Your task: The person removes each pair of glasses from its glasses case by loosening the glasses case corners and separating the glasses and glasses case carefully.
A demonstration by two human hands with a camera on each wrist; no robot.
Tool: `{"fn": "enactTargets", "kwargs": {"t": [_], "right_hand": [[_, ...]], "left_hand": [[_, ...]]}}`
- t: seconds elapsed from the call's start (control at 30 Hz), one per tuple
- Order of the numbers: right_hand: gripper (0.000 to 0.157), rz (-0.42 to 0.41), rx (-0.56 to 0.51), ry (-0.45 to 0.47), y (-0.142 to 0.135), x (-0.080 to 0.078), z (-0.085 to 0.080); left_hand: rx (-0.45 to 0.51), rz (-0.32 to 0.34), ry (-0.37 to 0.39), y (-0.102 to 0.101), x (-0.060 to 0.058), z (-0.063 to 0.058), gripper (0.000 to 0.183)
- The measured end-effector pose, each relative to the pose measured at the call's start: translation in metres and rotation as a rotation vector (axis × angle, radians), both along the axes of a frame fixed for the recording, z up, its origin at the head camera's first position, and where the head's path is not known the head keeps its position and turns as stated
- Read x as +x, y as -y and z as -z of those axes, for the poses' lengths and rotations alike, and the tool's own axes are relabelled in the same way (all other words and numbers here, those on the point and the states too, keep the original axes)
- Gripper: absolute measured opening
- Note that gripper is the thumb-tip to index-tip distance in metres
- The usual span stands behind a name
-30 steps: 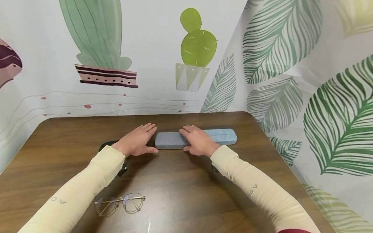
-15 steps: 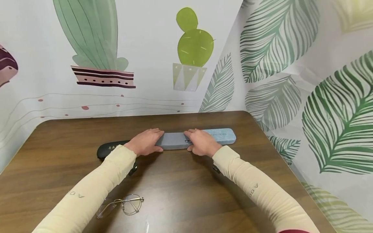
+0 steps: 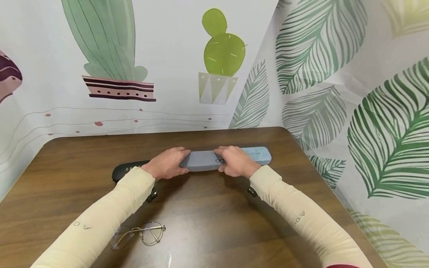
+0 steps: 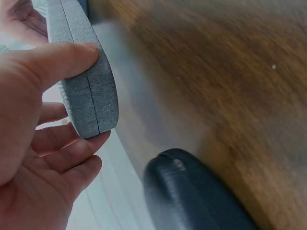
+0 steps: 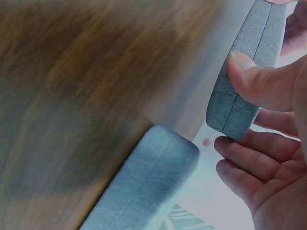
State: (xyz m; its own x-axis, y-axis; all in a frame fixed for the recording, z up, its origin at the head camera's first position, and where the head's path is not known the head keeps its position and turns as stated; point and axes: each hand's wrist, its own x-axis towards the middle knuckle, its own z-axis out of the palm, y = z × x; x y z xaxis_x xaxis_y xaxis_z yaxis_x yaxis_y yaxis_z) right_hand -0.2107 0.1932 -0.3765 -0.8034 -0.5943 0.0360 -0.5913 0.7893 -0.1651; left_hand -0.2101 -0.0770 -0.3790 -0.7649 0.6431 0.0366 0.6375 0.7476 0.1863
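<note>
A grey glasses case (image 3: 202, 160) with a small glasses print lies lengthwise between my two hands near the back of the table. My left hand (image 3: 169, 163) grips its left end; in the left wrist view the thumb presses the near side of the grey case (image 4: 93, 103) and the fingers curl behind. Its right end is pinched by my right hand (image 3: 238, 162), thumb on the seamed side of the grey case (image 5: 230, 105). Beside my left hand sits a black glasses case (image 3: 125, 171), partly covered by the wrist. A light blue case (image 3: 259, 154) lies behind my right hand.
Wire-framed glasses (image 3: 152, 234) rest near the front left of the wooden table (image 3: 207, 216), partly hidden by the left sleeve (image 3: 100, 216). A patterned wall covering (image 3: 174, 67) stands right behind the table's back edge.
My left hand has moved right from beside the grey glasses case and taken its left end, uncovering more of the black case. My right hand has shifted slightly right and closed on the other end.
</note>
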Motion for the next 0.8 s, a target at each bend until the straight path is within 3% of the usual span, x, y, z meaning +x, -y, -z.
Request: {"fn": "enactTargets", "kwargs": {"t": [0.27, 0.5, 0.8], "right_hand": [[0.058, -0.006, -0.050, 0.018, -0.007, 0.017, -0.017], [0.058, -0.014, -0.111, 0.022, -0.014, 0.036, -0.029], [0.055, -0.040, -0.153, 0.020, -0.015, 0.053, -0.025]], "left_hand": [[0.038, 0.046, -0.045, 0.001, 0.012, -0.013, 0.061], [0.056, 0.051, -0.042, 0.003, 0.032, -0.029, 0.065], [-0.016, 0.050, -0.022, 0.001, 0.055, -0.032, 0.065]]}}
